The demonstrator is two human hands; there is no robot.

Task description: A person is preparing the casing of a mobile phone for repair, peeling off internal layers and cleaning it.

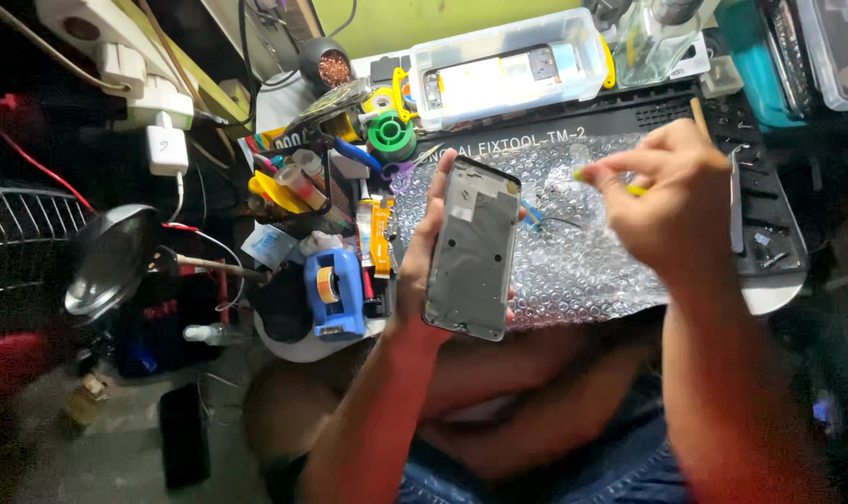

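My left hand (422, 245) holds a phone frame (472, 247) upright, its bare grey inner side facing me, above a sheet of bubble wrap (573, 261). My right hand (671, 196) is raised to the right of the phone, fingers closed on a thin yellow tool (637, 189) with a wooden stick end (696, 114) poking up behind the hand. Its tip points left toward the phone's upper edge. Thin blue and black wires (540, 217) lie on the bubble wrap between the two hands.
A dark work mat (769, 210) lies under the bubble wrap. A clear plastic box (508, 67) with a phone part sits at the back. Left of the phone stand a blue tape dispenser (334, 291), glue tubes, a green spool (391, 133) and a lamp (114, 257).
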